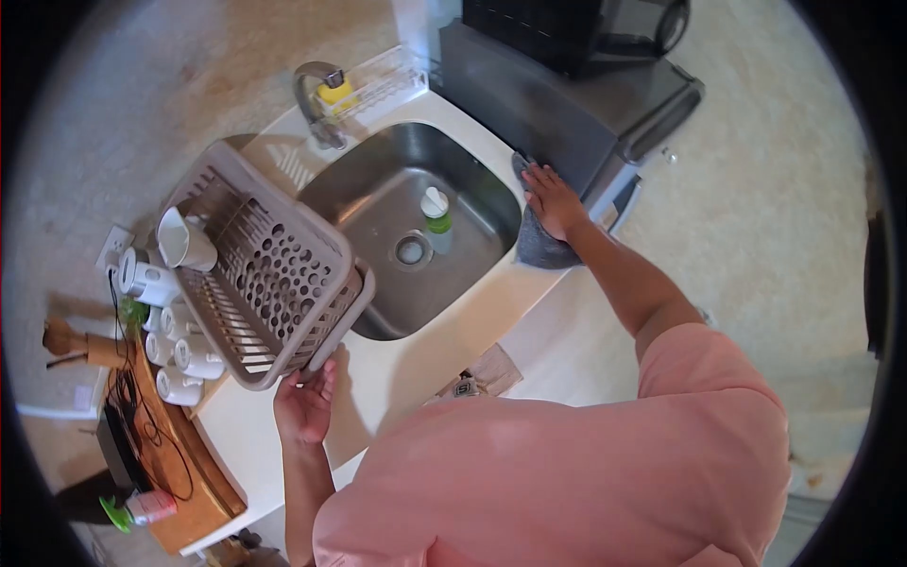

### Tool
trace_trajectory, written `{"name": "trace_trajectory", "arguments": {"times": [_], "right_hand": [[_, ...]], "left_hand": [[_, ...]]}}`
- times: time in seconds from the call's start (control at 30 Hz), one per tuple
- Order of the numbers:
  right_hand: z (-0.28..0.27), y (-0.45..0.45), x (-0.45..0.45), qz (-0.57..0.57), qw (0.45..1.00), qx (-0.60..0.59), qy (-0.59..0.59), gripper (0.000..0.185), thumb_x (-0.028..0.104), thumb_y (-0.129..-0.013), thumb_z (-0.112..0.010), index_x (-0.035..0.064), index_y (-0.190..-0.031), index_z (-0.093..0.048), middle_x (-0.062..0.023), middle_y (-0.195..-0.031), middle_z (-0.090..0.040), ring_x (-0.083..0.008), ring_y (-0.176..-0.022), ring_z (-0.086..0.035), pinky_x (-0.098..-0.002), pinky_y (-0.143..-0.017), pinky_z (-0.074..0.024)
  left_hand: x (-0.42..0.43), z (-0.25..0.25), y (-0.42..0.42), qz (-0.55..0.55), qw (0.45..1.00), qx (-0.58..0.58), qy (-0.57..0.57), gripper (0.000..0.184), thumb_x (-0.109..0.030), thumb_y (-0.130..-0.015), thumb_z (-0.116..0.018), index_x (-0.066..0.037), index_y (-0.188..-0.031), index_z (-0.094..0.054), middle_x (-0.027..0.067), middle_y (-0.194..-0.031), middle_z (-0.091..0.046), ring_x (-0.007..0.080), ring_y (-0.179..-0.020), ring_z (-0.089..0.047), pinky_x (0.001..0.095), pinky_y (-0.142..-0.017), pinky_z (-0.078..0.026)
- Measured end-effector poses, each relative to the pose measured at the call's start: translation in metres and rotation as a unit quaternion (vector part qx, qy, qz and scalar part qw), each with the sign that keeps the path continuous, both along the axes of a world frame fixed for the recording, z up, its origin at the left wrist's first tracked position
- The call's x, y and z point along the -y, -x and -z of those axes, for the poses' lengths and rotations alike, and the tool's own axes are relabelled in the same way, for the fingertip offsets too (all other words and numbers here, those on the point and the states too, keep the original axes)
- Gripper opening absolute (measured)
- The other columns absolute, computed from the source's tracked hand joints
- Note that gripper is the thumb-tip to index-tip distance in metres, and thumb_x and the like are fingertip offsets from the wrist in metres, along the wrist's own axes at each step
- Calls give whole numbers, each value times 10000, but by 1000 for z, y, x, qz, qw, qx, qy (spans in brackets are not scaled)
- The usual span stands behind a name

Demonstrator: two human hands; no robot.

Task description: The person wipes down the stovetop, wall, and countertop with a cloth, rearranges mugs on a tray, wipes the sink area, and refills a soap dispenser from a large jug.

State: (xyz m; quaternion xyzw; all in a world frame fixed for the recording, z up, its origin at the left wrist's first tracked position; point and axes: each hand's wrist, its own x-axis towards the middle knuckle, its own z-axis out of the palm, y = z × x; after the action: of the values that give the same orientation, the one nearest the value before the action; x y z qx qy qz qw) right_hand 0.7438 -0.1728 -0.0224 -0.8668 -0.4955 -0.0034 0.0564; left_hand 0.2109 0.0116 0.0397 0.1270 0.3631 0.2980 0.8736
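Step in hand, I'd judge: working the gray cloth [548, 249] on the counter [436, 357] at the sink's [446, 276] 3 o'clock. My right hand [556, 202] lies on it, fingers extended, not clenched. My left hand [308, 404], at 7 o'clock, meets the dish rack's [312, 231] near edge, fingers part-curled; can't tell if gripping. Rack's at 9 o'clock. Next move calls for a flat palm, rack kept steady.

From my remote seat I see a mottled beige wall [161, 80] beyond the left fingers [327, 375], bearing a white outlet [114, 248]. Brown wooden tabletop [203, 496] lies left of them. Pale floor [765, 236], unevenly lit, spreads right of the right fingers [539, 181].
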Motion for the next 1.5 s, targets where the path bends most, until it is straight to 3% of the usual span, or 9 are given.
{"name": "trace_trajectory", "arguments": {"times": [0.07, 0.2, 0.27, 0.4, 0.43, 0.63, 0.97, 1.17, 1.5], "right_hand": [[-1, 3, -20, 40, 998, -27, -30, 528, 403, -1042, -317, 146, -1500, -372, -104, -1615, -207, -343, -1490, -164, -486, -1195, -181], [-35, 109, 0, 166, 985, -41, -2, 670, 551, -978, -370, 120, -1490, -382, -147, -1607, -211, -427, -1478, -123, -659, -1136, -128], [-38, 153, 25, 91, 996, -17, 9, 739, 592, -932, -434, 100, -1482, -386, -161, -1601, -214, -436, -1478, -107, -715, -1102, -102], [-37, 207, 36, -199, 974, -79, 72, 699, 496, -928, -518, 73, -1469, -392, -157, -1599, -223, -401, -1488, -121, -612, -1160, -110], [-40, 219, 27, -284, 952, -87, 75, 660, 465, -945, -507, 79, -1469, -396, -135, -1598, -236, -363, -1492, -138, -579, -1171, -119], [-22, 289, -62, -639, 761, -113, 25, 543, 396, -1003, -432, 138, -1480, -407, -36, -1610, -257, -236, -1500, -179, -509, -1193, -131], [-13, 372, -169, -629, 662, -368, 173, 637, 384, -951, -501, 181, -1529, -327, -65, -1612, -246, -263, -1497, -179, -429, -1212, -116], [-16, 360, -164, -620, 637, -430, 160, 660, 399, -948, -502, 182, -1538, -302, -80, -1615, -232, -267, -1499, -174, -431, -1213, -107], [-18, 347, -148, -594, 623, -500, 96, 701, 424, -943, -504, 184, -1554, -259, -107, -1620, -208, -274, -1501, -165, -436, -1214, -92]], "left_hand": [[-6, 13, -6, -18, 1000, -11, -8, 428, -87, -869, -506, 54, -1273, -488, 244, -1245, -579, 360, -1101, -612, 457, -956, -546], [-11, 19, -6, -68, 996, 8, -49, 428, -19, -793, -534, 35, -1216, -556, 188, -1222, -614, 349, -1084, -629, 440, -895, -584], [-13, 27, -2, -78, 996, 38, -4, 416, 3, -778, -545, 25, -1192, -573, 185, -1185, -633, 348, -1058, -645, 437, -892, -587], [-7, 17, 5, -126, 992, 3, -2, 330, -17, -787, -574, -36, -1113, -622, 110, -1081, -680, 249, -937, -679, 351, -745, -610], [-8, 18, 17, -65, 998, 25, 9, 270, -40, -792, -590, -71, -1056, -639, 62, -994, -694, 184, -790, -660, 265, -573, -545], [-8, 15, 53, -76, 997, -7, 14, 231, -73, -786, -581, -75, -1011, -635, 53, -912, -679, 152, -677, -603, 228, -488, -452], [16, -46, 91, -130, 980, -131, -68, 149, -157, -871, -659, -93, -1004, -639, 40, -952, -659, 159, -809, -628, 295, -574, -516], [23, -69, 74, -200, 949, -203, -133, 190, -85, -883, -629, -26, -1063, -624, 79, -960, -646, 195, -794, -652, 338, -588, -562], [18, -96, 50, -182, 943, -239, -145, 265, -164, -927, -589, -34, -1158, -575, 99, -1018, -624, 215, -794, -664, 312, -548, -572]]}}
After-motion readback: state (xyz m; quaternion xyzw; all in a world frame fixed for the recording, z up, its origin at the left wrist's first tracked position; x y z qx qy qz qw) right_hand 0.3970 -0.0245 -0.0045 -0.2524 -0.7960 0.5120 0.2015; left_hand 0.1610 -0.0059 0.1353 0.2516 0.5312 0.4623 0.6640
